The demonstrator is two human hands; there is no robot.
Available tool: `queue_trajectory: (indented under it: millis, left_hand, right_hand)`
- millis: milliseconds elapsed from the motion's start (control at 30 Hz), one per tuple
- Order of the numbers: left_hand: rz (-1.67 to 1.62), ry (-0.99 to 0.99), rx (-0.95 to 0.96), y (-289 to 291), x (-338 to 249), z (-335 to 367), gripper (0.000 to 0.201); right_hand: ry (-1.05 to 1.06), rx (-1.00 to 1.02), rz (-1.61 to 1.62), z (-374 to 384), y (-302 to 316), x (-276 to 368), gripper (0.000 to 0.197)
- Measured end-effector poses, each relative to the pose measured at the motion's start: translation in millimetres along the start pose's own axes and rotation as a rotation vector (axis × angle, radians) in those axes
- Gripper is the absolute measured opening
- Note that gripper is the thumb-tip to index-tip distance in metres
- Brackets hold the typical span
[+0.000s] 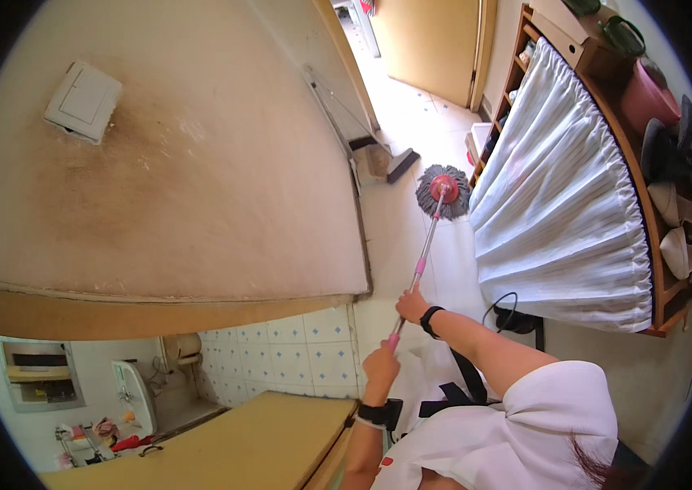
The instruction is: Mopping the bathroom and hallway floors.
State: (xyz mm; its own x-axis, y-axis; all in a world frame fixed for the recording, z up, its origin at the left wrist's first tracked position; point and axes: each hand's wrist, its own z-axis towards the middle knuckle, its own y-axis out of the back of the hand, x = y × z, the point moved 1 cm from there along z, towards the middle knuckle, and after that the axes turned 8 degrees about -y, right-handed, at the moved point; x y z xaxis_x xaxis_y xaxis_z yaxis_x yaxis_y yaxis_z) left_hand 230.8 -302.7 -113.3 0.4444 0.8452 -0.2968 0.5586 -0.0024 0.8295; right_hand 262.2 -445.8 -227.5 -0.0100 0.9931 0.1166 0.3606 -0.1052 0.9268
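Both my hands grip the metal and pink handle of a mop point(425, 249). My right hand point(412, 305) holds it higher up the shaft, with a black band on that wrist. My left hand point(381, 367) clasps the pink end of the handle, closer to my body. The grey stringy mop head with a red hub point(443, 191) rests on the pale tiled floor point(399, 220), close to the foot of a white pleated curtain point(558, 204).
A stained wall point(199, 163) with a light switch point(82, 100) fills the left. A wooden shoe shelf point(656, 171) behind the curtain stands on the right. A broom head point(401, 164) lies further along the corridor, before a wooden door point(436, 41). A black cable point(502, 306) lies near my feet.
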Motion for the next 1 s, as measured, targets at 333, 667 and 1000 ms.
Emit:
queue_trajectory:
  millis: [333, 667, 1000]
  left_hand:
    - [-0.025, 0.254, 0.231, 33.1, 53.0, -217.3, 0.027]
    - [-0.499, 0.651, 0.175, -60.2, 75.3, -314.1, 0.038]
    - [-0.602, 0.468, -0.248, -47.9, 57.1, -113.1, 0.049]
  right_hand:
    - [0.748, 0.893, 0.122, -57.2, -40.4, 211.6, 0.022]
    - [1.317, 0.736, -0.277, -113.9, 44.2, 243.4, 0.018]
    - [0.514, 0.416, -0.345, 29.1, -36.0, 151.4, 0.018]
